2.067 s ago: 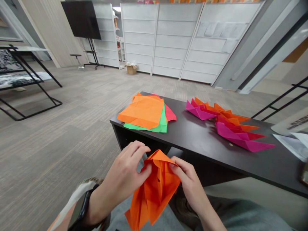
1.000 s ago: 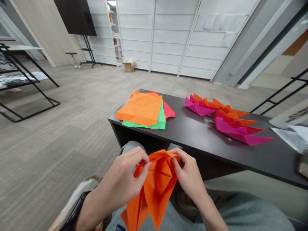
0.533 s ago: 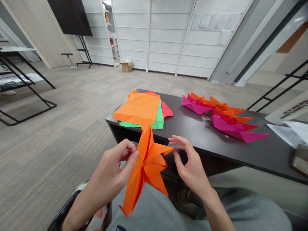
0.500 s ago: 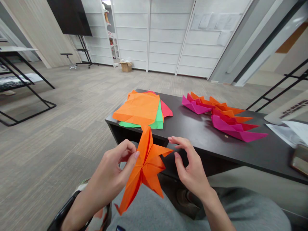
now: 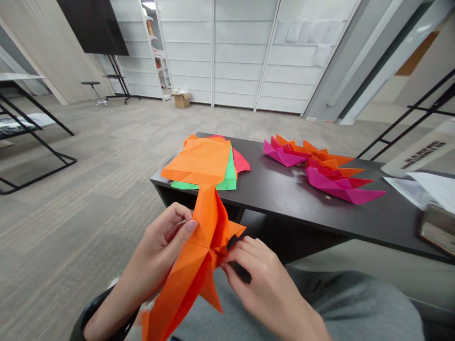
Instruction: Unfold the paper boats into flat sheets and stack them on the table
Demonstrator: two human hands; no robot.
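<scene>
In the head view, the left hand [image 5: 161, 244] grips an orange folded paper [image 5: 197, 251] by its left edge, thumb on top, while the right hand [image 5: 261, 277] pinches a fold near its middle. The piece is held up tilted over the lap [image 5: 355, 303], in front of the desk [image 5: 280, 199]; its upper end overlaps a stack of coloured sheets [image 5: 199, 161] there, and whether they touch cannot be told. Farther right on the desk sit pink, red and orange folded boats [image 5: 341, 187], close together
</scene>
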